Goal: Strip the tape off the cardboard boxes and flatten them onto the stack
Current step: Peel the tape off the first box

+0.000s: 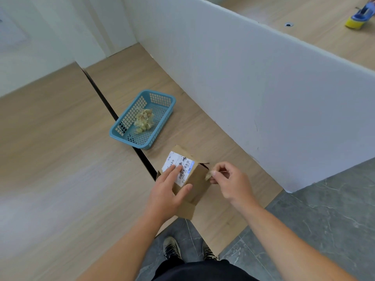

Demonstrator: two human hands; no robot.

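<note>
Closest to the lens are dark shorts (pixel 203 270) and two sneakers (pixel 171 248) on grey floor tile (pixel 324 220), with both bare forearms reaching up from there.

The left hand (pixel 168 189) lies flat on the cardboard box (pixel 197 179). Its fingers are straight across the white shipping label (pixel 174 161) and the thumb runs along the side face, so it's pressing down rather than wrapping around it. The right hand (pixel 229 179) is just off the box's right side, fingers curled in, pinching a small crumpled tape scrap (pixel 209 175) right at the box's edge.

The box sits on the wooden table (pixel 50 138) near its front edge, just right of the dark gap (pixel 101 94) between the two tabletops. An end flap (pixel 188 209) hangs open toward the person.

Further back, straddling that gap, is a blue basket (pixel 121 130) with a wad of tape (pixel 144 120) balled up inside, a bit apart from the box. A white partition (pixel 263 88) runs along the right and walls off the next desk. A blue-and-yellow thing (pixel 359 15) sits over there, too far off to tell what it is. Nothing lies between the hands and the box.
</note>
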